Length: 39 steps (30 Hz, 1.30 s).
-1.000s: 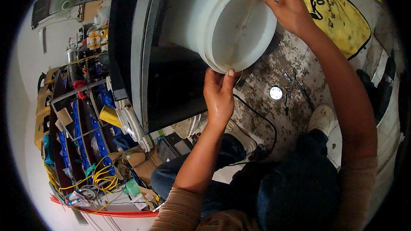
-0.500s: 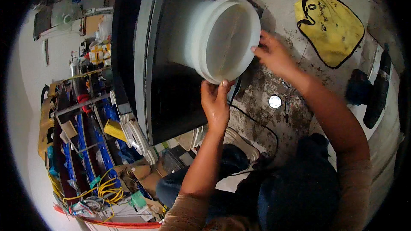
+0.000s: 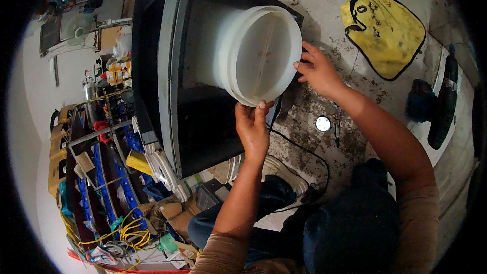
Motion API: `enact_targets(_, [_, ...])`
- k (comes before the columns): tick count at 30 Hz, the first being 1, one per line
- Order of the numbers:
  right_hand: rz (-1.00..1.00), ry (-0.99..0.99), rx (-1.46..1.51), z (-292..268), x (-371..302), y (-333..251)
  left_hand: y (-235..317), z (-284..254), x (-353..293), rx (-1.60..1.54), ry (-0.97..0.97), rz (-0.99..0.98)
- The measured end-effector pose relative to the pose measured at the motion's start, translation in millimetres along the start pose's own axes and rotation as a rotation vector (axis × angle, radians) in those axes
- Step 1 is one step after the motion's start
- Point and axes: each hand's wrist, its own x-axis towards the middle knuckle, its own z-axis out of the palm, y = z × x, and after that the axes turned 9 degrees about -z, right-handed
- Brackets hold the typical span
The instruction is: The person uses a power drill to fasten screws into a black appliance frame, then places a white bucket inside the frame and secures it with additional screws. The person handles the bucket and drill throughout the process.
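Note:
A white round plastic bucket is tilted with its open mouth toward me, against a dark box-shaped cabinet with a grey metal edge. A thin brownish streak runs down the inside of the bucket. My left hand grips the lower rim, thumb on the near side and fingers partly hidden behind. At the right side of the rim is my right hand, its fingers apart and the tips touching or very close to the edge. I cannot tell how far the bucket reaches into the cabinet.
Dirt crumbs cover the floor around a small bright round disc and a black cable. A yellow black-edged cloth bag lies far right, near a dark tool. Left stands a rack with blue bins and yellow cables.
The whole view has shifted slightly. The bucket sits a little lower and further left in the picture. My right hand's fingers are more spread at the rim; the left keeps its grip.

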Motion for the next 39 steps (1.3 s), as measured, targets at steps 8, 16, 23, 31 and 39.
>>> enact_targets(8, [-0.035, 0.014, 0.006, 2.1, 5.0, 7.0, -7.5, -3.4, 4.5, 0.160, 0.034, 0.149])
enact_targets(16, [0.084, -0.028, 0.153, -9.9, 26.3, 6.3, -26.1, -19.9, 6.0, 0.242, -0.013, 0.087])
enact_targets(23, [0.425, -0.070, 0.107, -30.3, 61.9, 10.0, 6.6, -110.1, -114.5, 0.962, -0.819, 0.231])
enact_targets(31, [0.430, 0.134, -0.325, 18.5, 49.6, -15.0, 45.1, -242.8, -172.7, 1.070, -0.658, 0.044])
enact_targets(39, [0.318, 0.087, -0.368, 10.8, 58.0, 8.4, 54.1, -256.7, -160.0, 1.043, -0.550, -0.064])
